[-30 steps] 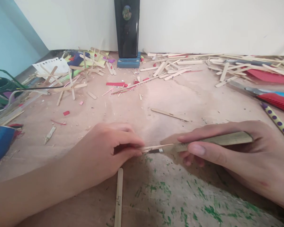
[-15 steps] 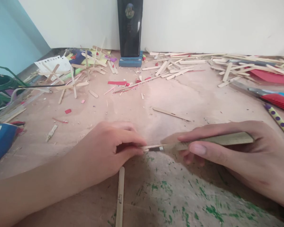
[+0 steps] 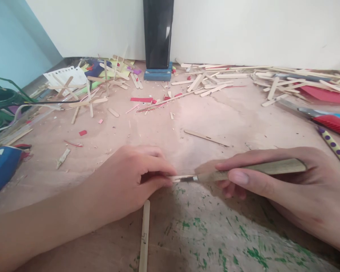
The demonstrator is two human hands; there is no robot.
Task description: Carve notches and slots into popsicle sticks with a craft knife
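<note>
The worktop [image 3: 204, 117] fills the frame, with loose sticks scattered along its upper part. In the lower right, the right hand [image 3: 289, 189] has a closed grip around a craft knife [image 3: 243, 170]. In the lower centre, the left hand [image 3: 133, 181] pinches a thin wooden stick [image 3: 180, 176] against the surface. The blade touches the stick, so the cutting step seems in hand; the next move probably needs steady pressure, with the fingers kept away from the blade.

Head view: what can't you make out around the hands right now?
- Thin stick: its left end is hidden under the left hand.
- Knife: the blade edge is too small to see; the right hand covers part of the handle.
- Marked stick: cut off by the bottom edge.
</note>
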